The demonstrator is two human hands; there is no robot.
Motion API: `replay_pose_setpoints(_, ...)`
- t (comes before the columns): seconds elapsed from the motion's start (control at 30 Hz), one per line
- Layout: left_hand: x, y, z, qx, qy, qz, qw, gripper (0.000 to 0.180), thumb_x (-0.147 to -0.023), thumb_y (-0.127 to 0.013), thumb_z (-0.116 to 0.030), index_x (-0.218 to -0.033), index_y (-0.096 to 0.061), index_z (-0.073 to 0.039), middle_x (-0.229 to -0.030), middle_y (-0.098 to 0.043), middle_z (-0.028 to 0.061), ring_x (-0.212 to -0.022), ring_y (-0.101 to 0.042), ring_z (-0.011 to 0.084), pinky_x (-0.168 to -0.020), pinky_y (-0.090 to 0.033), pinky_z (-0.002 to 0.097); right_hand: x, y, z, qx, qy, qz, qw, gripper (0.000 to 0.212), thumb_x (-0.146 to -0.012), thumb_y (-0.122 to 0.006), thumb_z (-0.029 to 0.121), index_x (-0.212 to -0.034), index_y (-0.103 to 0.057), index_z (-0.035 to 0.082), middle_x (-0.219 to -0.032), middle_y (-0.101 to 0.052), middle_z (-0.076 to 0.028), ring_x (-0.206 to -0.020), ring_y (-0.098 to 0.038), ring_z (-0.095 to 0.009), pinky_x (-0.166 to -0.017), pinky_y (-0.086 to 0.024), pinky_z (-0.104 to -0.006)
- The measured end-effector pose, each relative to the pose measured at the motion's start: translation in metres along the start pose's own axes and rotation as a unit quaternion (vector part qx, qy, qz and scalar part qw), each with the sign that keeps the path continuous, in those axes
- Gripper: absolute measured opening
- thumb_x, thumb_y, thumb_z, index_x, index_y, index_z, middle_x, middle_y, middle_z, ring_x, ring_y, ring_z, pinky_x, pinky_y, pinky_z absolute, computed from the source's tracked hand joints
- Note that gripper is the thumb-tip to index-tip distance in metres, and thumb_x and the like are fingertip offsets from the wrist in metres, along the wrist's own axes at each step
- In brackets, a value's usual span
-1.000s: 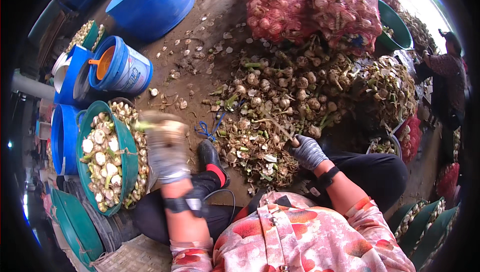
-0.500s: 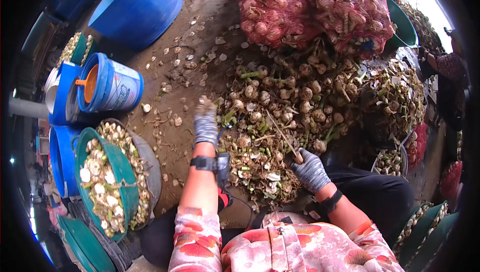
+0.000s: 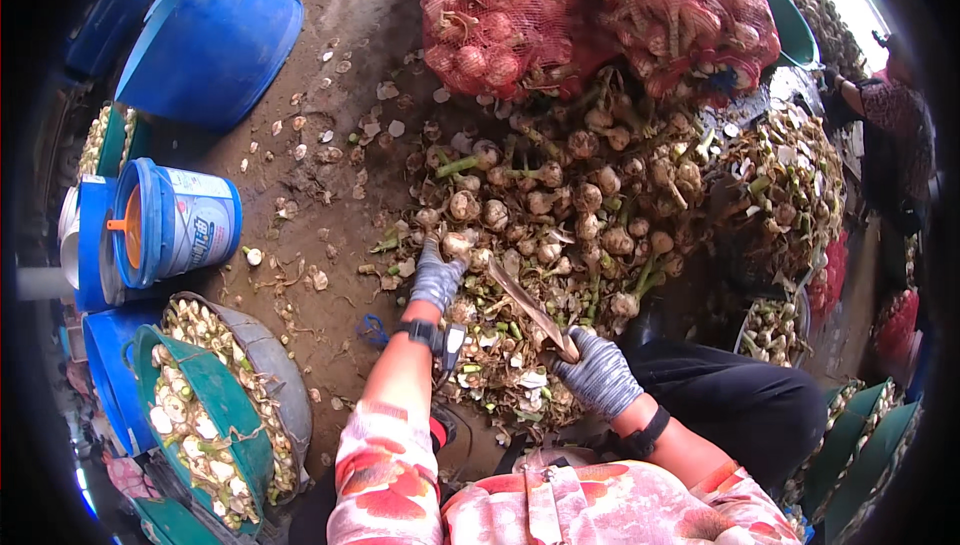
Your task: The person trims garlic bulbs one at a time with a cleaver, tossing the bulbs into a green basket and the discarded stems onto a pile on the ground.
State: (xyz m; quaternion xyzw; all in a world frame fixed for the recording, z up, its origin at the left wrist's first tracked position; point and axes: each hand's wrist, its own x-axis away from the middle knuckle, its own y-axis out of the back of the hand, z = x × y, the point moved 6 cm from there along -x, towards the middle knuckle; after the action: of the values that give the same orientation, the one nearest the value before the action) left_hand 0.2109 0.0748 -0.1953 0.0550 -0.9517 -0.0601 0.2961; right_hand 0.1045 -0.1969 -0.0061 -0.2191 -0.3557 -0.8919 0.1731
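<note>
My left hand (image 3: 437,277), in a grey knit glove, is closed around a garlic bulb (image 3: 457,245) at the left edge of a heap of garlic (image 3: 590,200). My right hand (image 3: 598,373), gloved alike, grips a knife (image 3: 530,310) by its wooden handle. Its long blade slants up and left, with the tip close to the bulb in my left hand. Cut stalks and loose skins (image 3: 515,385) lie under the blade and between my forearms.
Two red mesh sacks of garlic (image 3: 500,20) stand behind the heap. At left are a blue tub (image 3: 215,40), a blue bucket (image 3: 200,220) and a green basket of trimmed garlic (image 3: 205,445). A trimmings mound (image 3: 785,185) rises at right; another person (image 3: 895,115) is beyond.
My left hand has moved right and slightly down to the heap and taken hold of a garlic bulb. The knife has shifted left and down in my right hand. The whole view has shifted.
</note>
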Motion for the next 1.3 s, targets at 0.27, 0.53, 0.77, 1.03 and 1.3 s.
replay_pose_setpoints(0.27, 0.122, -0.045, -0.023, 0.044, -0.105, 0.216, 0.970, 0.048, -0.101, -0.044, -0.037, -0.141, -0.040, -0.011, -0.139, -0.048, 0.0082, -0.125, -0.046, 0.0205, -0.107, -0.038, 0.0362, 0.017, 0.022, 0.026, 0.122, 0.105, -0.012, 0.987, 0.026, -0.084, -0.066, 0.030, -0.100, -0.061, 0.010, -0.085, -0.067, -0.016, -0.081, -0.066, -0.037, -0.072, -0.052, -0.0469)
replay_pose_setpoints(0.53, 0.218, -0.031, -0.073, -0.378, -0.418, 0.091, 0.821, 0.052, -0.092, -0.059, -0.039, -0.136, -0.049, -0.013, -0.128, -0.059, 0.0097, -0.113, -0.058, 0.0279, -0.097, -0.047, 0.0429, 0.065, 0.036, 0.057, 0.185, 0.210, -0.021, 0.960, 0.018, -0.083, -0.064, 0.026, -0.091, -0.064, 0.010, -0.077, -0.067, -0.015, -0.075, -0.067, -0.035, -0.064, -0.052, -0.0458)
replay_pose_setpoints(0.77, 0.255, -0.032, -0.079, -0.089, -0.326, 0.070, 0.939, 0.042, -0.092, -0.062, -0.032, -0.128, -0.057, -0.013, -0.125, -0.062, 0.0064, -0.110, -0.062, 0.0231, -0.094, -0.049, 0.0389, 0.081, 0.023, 0.041, 0.182, 0.230, -0.032, 0.955, 0.011, -0.083, -0.057, 0.018, -0.083, -0.061, 0.008, -0.072, -0.065, -0.017, -0.070, -0.067, -0.037, -0.062, -0.051, -0.0477)
replay_pose_setpoints(1.03, 0.304, -0.063, -0.089, 0.321, -0.093, 0.140, 0.932, 0.040, -0.087, -0.064, -0.004, -0.125, -0.051, -0.006, -0.111, -0.061, 0.0068, -0.101, -0.060, 0.0180, -0.089, -0.053, 0.0347, 0.069, 0.009, -0.004, 0.194, 0.163, -0.023, 0.967, 0.015, -0.081, -0.059, 0.016, -0.093, -0.064, 0.008, -0.081, -0.069, -0.019, -0.079, -0.068, -0.037, -0.070, -0.053, -0.0468)
replay_pose_setpoints(1.3, 0.316, -0.053, -0.108, -0.024, -0.351, -0.008, 0.936, 0.064, -0.073, -0.084, -0.022, -0.125, -0.051, -0.003, -0.117, -0.056, 0.0118, -0.108, -0.056, 0.0254, -0.095, -0.049, 0.0368, 0.071, 0.029, -0.014, -0.195, 0.088, -0.004, 0.977, 0.043, -0.093, -0.060, 0.049, -0.096, -0.065, 0.006, -0.078, -0.067, -0.012, -0.071, -0.062, -0.023, -0.068, -0.048, -0.0380)
